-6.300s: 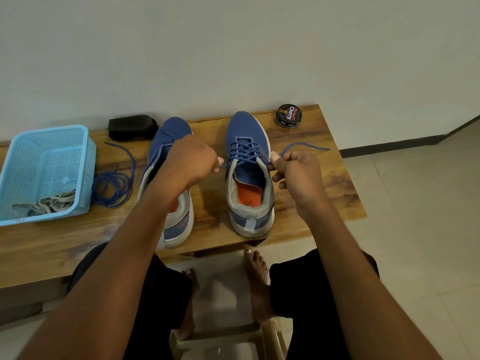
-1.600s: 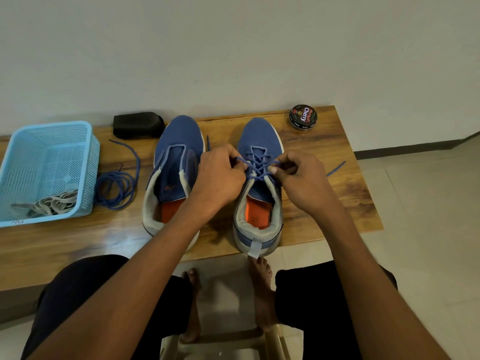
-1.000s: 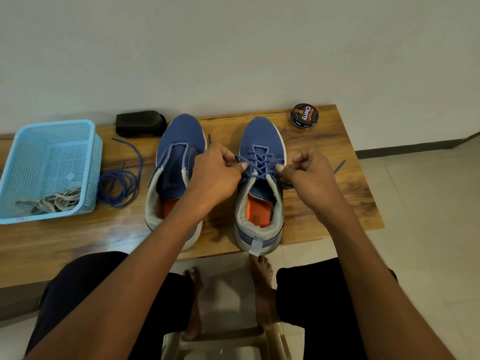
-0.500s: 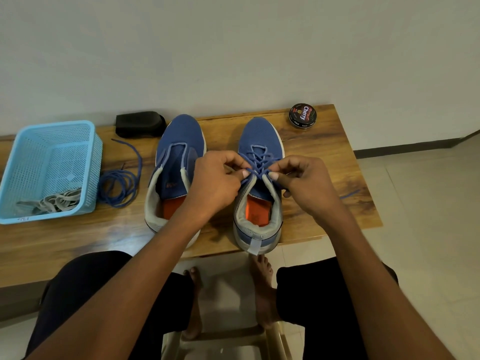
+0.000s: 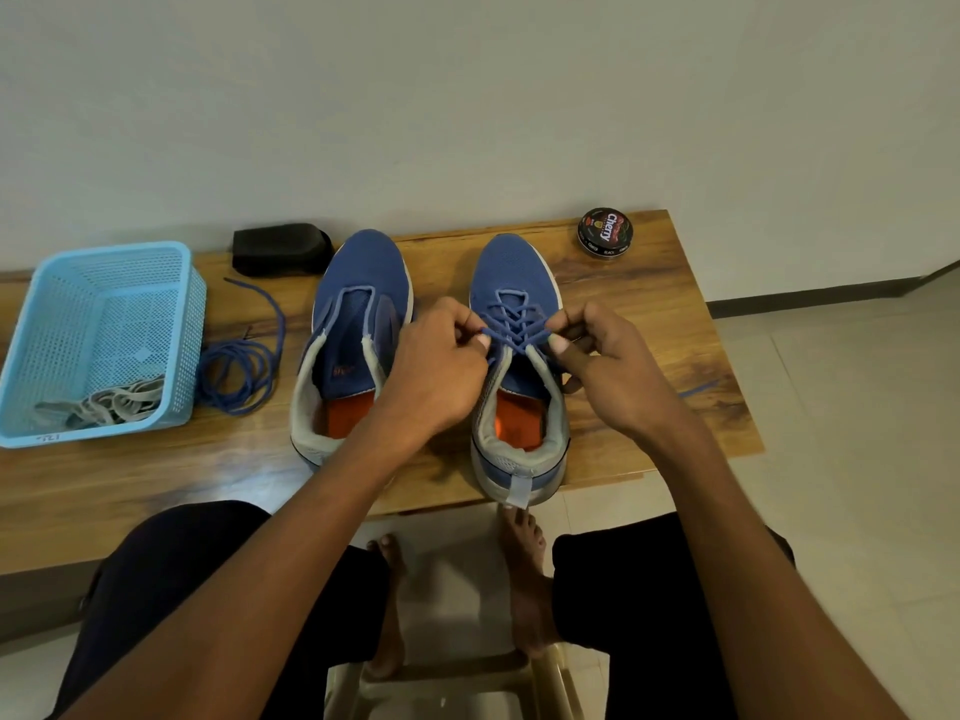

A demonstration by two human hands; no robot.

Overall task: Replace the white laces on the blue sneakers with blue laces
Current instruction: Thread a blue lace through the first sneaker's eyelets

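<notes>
Two blue sneakers stand side by side on the wooden bench point(image 5: 130, 480), toes toward the wall. The right sneaker point(image 5: 514, 272) carries a blue lace point(image 5: 511, 324) crossed through its eyelets. My left hand point(image 5: 436, 371) pinches that lace at the left eyelet row; my right hand point(image 5: 608, 366) pinches it at the right row. A loose end of the lace point(image 5: 698, 389) lies on the bench beyond my right hand. The left sneaker point(image 5: 358, 283) has no lace. A second blue lace point(image 5: 239, 371) lies coiled to its left. White laces point(image 5: 111, 405) lie in the light blue basket point(image 5: 31, 309).
A black brush point(image 5: 280, 249) lies against the wall behind the left sneaker. A round shoe polish tin point(image 5: 605, 232) sits at the bench's far right corner. My knees and bare feet are below the bench's front edge, with tiled floor to the right.
Both hands have stayed at the right sneaker's upper eyelets, drawing apart and closing in again while working the blue lace. The lace's loose right end has slid nearer along the bench.
</notes>
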